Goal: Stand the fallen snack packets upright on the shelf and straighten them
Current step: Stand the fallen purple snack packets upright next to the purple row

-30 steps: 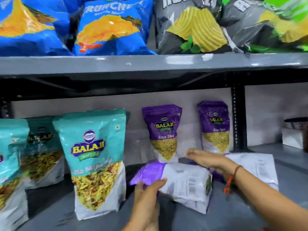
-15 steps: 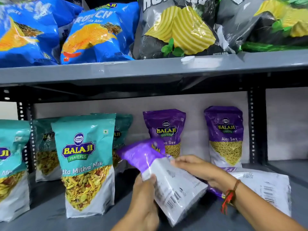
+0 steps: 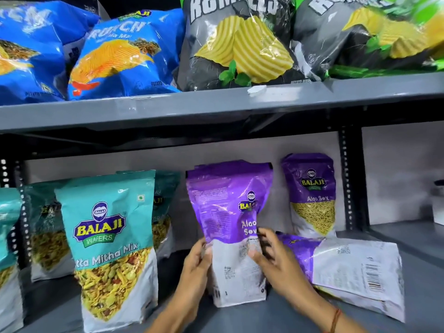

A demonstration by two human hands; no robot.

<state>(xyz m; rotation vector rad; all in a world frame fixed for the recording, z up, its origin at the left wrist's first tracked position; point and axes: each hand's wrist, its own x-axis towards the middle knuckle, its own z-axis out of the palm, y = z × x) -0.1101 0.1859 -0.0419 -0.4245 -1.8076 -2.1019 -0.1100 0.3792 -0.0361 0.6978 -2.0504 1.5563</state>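
Grey metal shelf (image 3: 276, 318) holding snack packets.
Teal packets (image 3: 108, 248) and purple packets (image 3: 310, 195) stand upright; one purple packet (image 3: 348, 272) lies flat at right.

A: Count on the lower shelf (image 3: 396, 236)?
B: Purple Aloo Sev packets: three. One upright in hand (image 3: 230, 212), one upright at the back (image 3: 312, 195), one lying flat near the right edge (image 3: 348, 267).
A: Teal?
B: Four visible: front one (image 3: 108, 236), two behind it (image 3: 48, 224) (image 3: 165, 200), one cut off at the left edge (image 3: 9, 248).
A: Upper shelf (image 3: 216, 106)?
B: Two blue bags (image 3: 125, 56) (image 3: 31, 51), two grey bags (image 3: 237, 44) (image 3: 372, 37).
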